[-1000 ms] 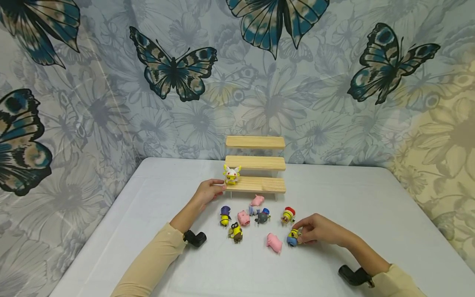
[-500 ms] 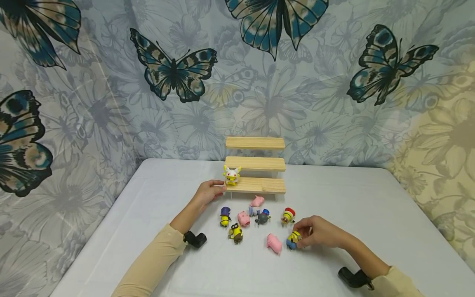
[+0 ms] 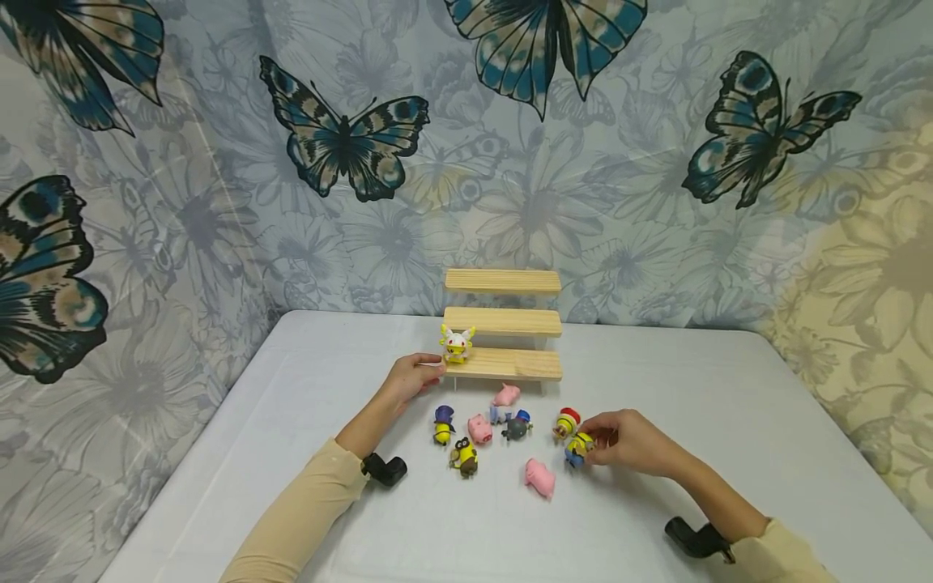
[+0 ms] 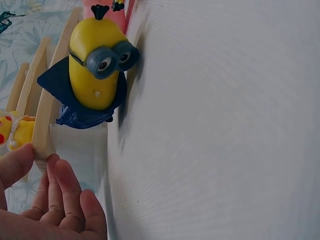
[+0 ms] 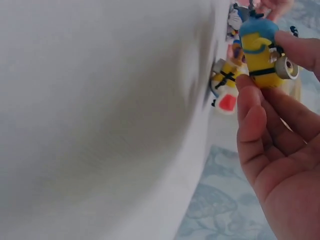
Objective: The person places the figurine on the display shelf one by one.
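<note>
My right hand pinches a yellow minion figure in blue overalls between thumb and fingertips, raised off the table. The right wrist view shows its single round goggle facing the thumb side. Just behind it lies a minion in a red hat. At the left end of the lowest step of a three-tier wooden display stand, my left hand grips the board with thumb above and fingers below. A yellow figure in a white eared hood stands on that step beside the thumb.
Several toys lie before the stand: a minion in purple-blue, a brown-clad minion, a grey figure with a blue cap, and pink pigs. A white cloth covers the table; butterfly-print fabric hangs behind.
My right hand has lifted the blue-overalled minion from the table and shifted it slightly away from me, toward the red-hatted one. My left hand keeps its place on the stand.
</note>
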`<state>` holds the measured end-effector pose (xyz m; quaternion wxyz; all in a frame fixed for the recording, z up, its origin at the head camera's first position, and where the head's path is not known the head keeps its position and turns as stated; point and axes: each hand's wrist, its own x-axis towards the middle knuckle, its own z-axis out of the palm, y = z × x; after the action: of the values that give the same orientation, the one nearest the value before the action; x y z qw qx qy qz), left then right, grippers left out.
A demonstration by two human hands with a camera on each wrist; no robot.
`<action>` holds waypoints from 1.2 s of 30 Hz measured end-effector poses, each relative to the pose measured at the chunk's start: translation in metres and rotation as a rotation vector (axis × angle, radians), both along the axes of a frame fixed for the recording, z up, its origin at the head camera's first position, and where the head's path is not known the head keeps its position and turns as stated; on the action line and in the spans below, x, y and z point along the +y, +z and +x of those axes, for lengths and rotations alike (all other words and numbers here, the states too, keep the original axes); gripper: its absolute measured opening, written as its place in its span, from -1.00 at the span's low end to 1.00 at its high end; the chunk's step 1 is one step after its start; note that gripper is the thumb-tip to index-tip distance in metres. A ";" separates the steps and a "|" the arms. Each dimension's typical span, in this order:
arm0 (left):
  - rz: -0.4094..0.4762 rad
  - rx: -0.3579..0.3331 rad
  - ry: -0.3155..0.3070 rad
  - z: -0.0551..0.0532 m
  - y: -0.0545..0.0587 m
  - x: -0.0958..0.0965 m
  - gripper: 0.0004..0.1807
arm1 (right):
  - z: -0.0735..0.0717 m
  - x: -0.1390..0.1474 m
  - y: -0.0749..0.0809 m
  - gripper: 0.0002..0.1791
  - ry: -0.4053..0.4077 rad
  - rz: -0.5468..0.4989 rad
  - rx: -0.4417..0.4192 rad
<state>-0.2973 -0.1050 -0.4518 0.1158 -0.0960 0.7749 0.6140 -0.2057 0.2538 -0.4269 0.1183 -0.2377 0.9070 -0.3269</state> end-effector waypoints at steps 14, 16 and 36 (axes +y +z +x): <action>-0.003 0.002 0.002 0.000 -0.001 0.001 -0.57 | -0.010 -0.005 0.010 -0.65 -0.063 0.022 0.128; 0.000 -0.005 0.002 0.000 -0.001 0.000 -0.57 | -0.011 -0.007 0.012 -0.66 -0.065 0.017 0.147; 0.023 0.000 0.005 0.000 0.000 0.001 -0.57 | -0.042 -0.026 0.038 -0.65 -0.107 0.070 0.220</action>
<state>-0.2976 -0.1045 -0.4519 0.1154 -0.0966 0.7675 0.6231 -0.2479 0.2274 -0.3891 0.0088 -0.2192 0.9367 -0.2729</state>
